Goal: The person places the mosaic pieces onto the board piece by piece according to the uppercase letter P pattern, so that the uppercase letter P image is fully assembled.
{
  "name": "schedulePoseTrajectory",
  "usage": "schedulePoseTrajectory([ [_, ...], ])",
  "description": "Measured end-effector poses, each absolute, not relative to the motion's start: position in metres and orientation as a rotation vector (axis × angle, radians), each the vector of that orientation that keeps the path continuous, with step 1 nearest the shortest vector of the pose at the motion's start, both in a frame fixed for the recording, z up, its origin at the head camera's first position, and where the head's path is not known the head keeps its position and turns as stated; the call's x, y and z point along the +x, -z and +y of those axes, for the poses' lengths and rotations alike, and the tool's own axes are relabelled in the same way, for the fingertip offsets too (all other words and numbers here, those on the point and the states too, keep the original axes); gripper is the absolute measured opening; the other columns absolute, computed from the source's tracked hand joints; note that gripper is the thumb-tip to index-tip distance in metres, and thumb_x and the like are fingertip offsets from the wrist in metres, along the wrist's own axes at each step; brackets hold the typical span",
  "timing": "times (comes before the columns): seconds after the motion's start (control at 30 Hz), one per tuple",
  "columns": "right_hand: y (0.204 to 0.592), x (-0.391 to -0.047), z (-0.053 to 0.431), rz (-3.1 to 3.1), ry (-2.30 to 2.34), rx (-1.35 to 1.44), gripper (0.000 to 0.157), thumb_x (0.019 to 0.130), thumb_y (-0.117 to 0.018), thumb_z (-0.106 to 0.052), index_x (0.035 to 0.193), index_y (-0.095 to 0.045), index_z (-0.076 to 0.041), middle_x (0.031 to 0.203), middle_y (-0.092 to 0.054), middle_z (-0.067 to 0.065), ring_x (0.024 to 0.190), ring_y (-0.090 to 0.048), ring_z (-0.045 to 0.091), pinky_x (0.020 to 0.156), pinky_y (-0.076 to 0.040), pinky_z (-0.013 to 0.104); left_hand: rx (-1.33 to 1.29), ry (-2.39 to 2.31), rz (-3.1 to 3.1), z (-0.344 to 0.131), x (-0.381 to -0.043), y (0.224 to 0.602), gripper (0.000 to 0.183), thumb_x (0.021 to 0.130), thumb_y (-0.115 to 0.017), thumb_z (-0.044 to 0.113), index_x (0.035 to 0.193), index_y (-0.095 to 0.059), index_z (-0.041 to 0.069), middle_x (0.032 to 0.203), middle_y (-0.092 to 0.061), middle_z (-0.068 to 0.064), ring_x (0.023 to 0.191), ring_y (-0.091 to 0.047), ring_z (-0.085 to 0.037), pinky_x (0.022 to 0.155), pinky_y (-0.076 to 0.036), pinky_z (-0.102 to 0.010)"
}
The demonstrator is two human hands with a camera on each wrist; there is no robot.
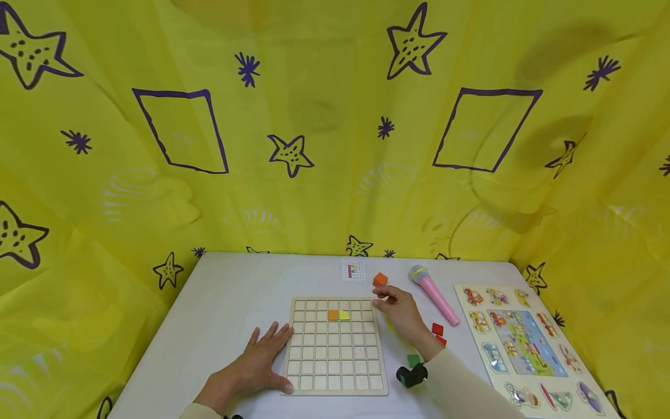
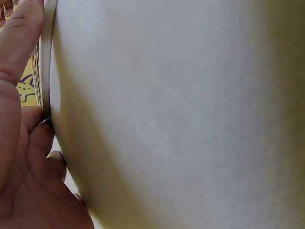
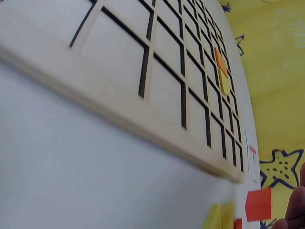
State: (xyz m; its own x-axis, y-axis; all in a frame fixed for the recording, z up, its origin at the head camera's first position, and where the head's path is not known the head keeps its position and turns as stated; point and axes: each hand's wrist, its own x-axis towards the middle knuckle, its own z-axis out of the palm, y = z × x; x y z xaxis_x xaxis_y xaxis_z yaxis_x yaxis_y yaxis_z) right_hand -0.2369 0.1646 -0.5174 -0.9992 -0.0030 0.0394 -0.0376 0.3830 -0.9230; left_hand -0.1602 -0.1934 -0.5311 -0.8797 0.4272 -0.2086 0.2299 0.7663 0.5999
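A wooden grid board [image 1: 309, 368] lies on the table, holding an orange square tile [image 1: 333, 315] and a yellow quarter-round tile [image 1: 344, 315] side by side in its second row. My left hand [image 1: 256, 364] rests with spread fingers at the board's left side, its thumb and fingertips by the frame. Over the upper right corner hovers my right hand [image 1: 402, 314], fingers loosely bent, just in front of an orange block [image 1: 380, 279]. I see nothing held between its fingers. Yellow pieces [image 3: 215, 217] and a bit of red [image 3: 238, 223] lie beneath it, partly hidden.
A small printed grid card [image 1: 353, 271] lies behind the board. To the right are a pink toy microphone [image 1: 437, 297], red blocks [image 1: 437, 329], a green block [image 1: 413, 361] and a vehicle picture puzzle [image 1: 471, 291]. Yellow patterned curtain [image 1: 335, 198] surrounds the table.
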Motion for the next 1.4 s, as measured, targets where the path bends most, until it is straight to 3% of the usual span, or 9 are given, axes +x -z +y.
schedulePoseTrajectory([
  [0.3,0.513,-0.227,0.203,-2.617,-1.704,-0.082,0.030,0.098,-0.072,-0.007,0.128,-0.071,0.000,0.122,-0.067,0.017,0.098,-0.054,0.022,0.062,-0.051,0.019,0.513,-0.834,2.626,-0.194,-0.160,0.534,0.128,0.064,-0.095,0.054,0.165,-0.032,0.005,0.173,-0.029,-0.015,0.163,-0.012,-0.042,0.129,0.004,-0.068],
  [0.53,0.514,-0.221,0.226,-2.687,-1.627,-0.172,0.032,0.100,-0.071,-0.009,0.131,-0.071,-0.004,0.128,-0.067,0.018,0.107,-0.055,0.027,0.068,-0.052,0.020,0.504,-0.829,2.630,-0.194,-0.161,0.532,0.128,0.064,-0.095,0.055,0.165,-0.033,0.005,0.173,-0.029,-0.015,0.164,-0.012,-0.042,0.129,0.004,-0.068],
  [1.13,0.541,-0.210,0.247,-2.817,-1.571,-0.091,0.032,0.097,-0.072,-0.007,0.129,-0.072,-0.004,0.123,-0.068,0.014,0.100,-0.060,0.023,0.078,-0.054,0.020,0.497,-0.823,2.637,-0.192,-0.158,0.527,0.126,0.065,-0.096,0.051,0.164,-0.034,0.004,0.172,-0.031,-0.016,0.163,-0.014,-0.043,0.129,0.003,-0.069],
  [1.27,0.545,-0.210,0.248,-2.849,-1.462,-0.054,0.029,0.095,-0.075,-0.007,0.124,-0.074,-0.006,0.122,-0.069,0.012,0.104,-0.059,0.023,0.086,-0.054,0.025,0.501,-0.829,2.639,-0.193,-0.159,0.528,0.127,0.064,-0.096,0.052,0.164,-0.034,0.003,0.172,-0.031,-0.016,0.163,-0.014,-0.043,0.129,0.003,-0.069],
  [1.4,0.546,-0.210,0.247,-2.866,-1.384,-0.013,0.028,0.093,-0.078,-0.006,0.121,-0.075,-0.005,0.123,-0.072,0.011,0.113,-0.063,0.027,0.101,-0.055,0.041,0.502,-0.834,2.636,-0.193,-0.159,0.530,0.127,0.064,-0.096,0.053,0.164,-0.034,0.004,0.173,-0.031,-0.016,0.163,-0.014,-0.042,0.129,0.003,-0.069],
])
